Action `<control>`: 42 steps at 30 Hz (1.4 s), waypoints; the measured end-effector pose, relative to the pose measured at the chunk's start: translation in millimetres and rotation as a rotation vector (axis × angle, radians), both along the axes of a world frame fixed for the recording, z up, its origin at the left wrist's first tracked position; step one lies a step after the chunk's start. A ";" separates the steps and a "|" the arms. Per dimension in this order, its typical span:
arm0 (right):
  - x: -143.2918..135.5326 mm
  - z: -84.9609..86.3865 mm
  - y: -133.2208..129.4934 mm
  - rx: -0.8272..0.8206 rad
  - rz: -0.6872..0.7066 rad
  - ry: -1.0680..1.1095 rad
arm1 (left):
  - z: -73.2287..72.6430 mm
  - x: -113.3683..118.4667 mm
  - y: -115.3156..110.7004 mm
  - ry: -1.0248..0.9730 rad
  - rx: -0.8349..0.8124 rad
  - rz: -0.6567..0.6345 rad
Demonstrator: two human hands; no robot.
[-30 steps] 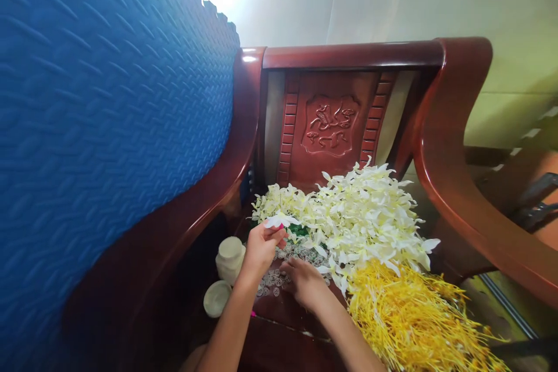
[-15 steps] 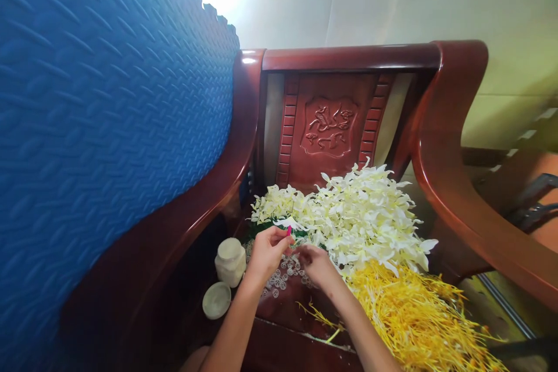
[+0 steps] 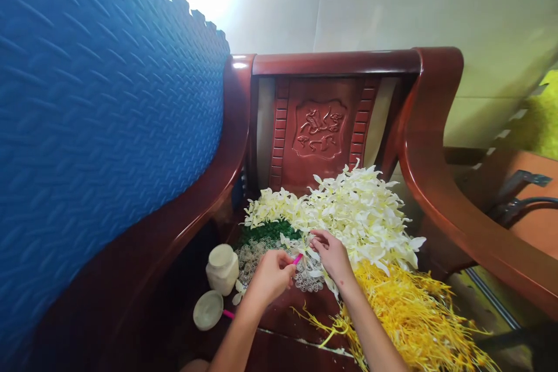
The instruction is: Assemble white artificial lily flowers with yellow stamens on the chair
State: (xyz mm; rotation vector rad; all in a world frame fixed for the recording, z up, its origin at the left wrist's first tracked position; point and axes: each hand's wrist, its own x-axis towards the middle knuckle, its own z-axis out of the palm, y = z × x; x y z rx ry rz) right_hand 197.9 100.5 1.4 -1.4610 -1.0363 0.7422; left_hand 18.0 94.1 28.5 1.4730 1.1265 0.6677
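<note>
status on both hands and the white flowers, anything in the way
Left hand pinching pink stick. Right hand at white flowers, grip unclear. Clear rings visible between hands; no obvious blockage.

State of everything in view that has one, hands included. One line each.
Left hand: grip closed on a pink stick
Pink stick: held, one end showing
Right hand: fingers bent by the white flowers, grip contents unclear
White flowers: heaped
Yellow strands: heaped, a few straying
Clear rings: loose, piled
Green pieces: piled
White jar: upright
Round white dish or lid: beside the jar, off it
</note>
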 end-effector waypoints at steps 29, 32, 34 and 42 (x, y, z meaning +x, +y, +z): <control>-6.2 8.0 -5.3 -0.014 0.013 -0.148 | 1.1 2.4 3.0 -0.014 -0.016 0.082; -6.5 8.6 -5.5 -0.006 0.011 -0.144 | 0.4 2.6 3.4 -0.026 -0.020 0.074; -6.5 9.2 -5.7 -0.005 0.010 -0.145 | 0.7 2.2 3.2 -0.026 -0.022 0.071; -7.1 11.7 -5.8 -0.043 0.031 -0.172 | 5.2 1.1 1.4 0.004 -0.004 0.048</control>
